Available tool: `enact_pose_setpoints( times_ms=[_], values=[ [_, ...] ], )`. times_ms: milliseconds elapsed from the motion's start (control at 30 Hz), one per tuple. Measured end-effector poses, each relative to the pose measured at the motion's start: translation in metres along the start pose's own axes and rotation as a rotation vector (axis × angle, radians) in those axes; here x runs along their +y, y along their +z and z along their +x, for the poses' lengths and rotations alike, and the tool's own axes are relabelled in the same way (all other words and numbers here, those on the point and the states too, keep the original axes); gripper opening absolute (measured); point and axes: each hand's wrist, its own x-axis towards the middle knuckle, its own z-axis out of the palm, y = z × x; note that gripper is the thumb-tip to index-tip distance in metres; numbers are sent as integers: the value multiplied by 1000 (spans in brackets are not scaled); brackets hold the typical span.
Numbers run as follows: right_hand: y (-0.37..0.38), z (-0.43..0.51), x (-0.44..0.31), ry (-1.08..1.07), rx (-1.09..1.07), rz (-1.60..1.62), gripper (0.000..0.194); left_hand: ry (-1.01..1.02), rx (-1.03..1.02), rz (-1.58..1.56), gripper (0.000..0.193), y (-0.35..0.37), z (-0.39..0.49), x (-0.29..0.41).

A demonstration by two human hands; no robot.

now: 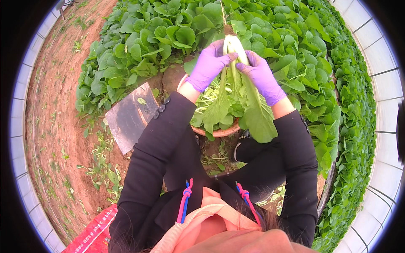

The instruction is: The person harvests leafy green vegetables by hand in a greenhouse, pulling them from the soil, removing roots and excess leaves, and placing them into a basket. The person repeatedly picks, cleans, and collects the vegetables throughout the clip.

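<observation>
A leafy green vegetable plant [233,47] with pale stalks is held upside down, its soil-covered root pointing away from me and its broad leaves hanging toward me. My left hand [212,63], in a purple glove, grips the stalks from the left. On the other side my right hand [260,71], gloved alike, closes around the stalks with its thumb across them. Below both hands stands a round orange-brown basin [218,132] holding loose green leaves and stems; the forearms and the plant hide part of it.
Dense leafy greens [152,41] grow ahead and along the right. A flat, worn board [126,117] lies on the soil at left, near my left sleeve. Bare reddish soil [53,126] spreads farther left. A red printed bag [91,232] lies at lower left.
</observation>
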Motion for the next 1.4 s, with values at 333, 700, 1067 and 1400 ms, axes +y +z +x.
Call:
enact_pose_setpoints(
  times_ms=[333,700,1067,1400],
  values=[
    [-23,7,7,18,-26,-161,46,-30,33,366,49,-4,3,-3],
    [-43,-4,-11,92,-157,-171,47,208,48,1137,32,-16,4,6],
    [-80,-12,-5,235,-27,-13,46,-126,388,966,31,-50,11,27],
    [-36,5,18,113,-302,47,47,-321,56,-604,48,0,32,-33]
  ],
)
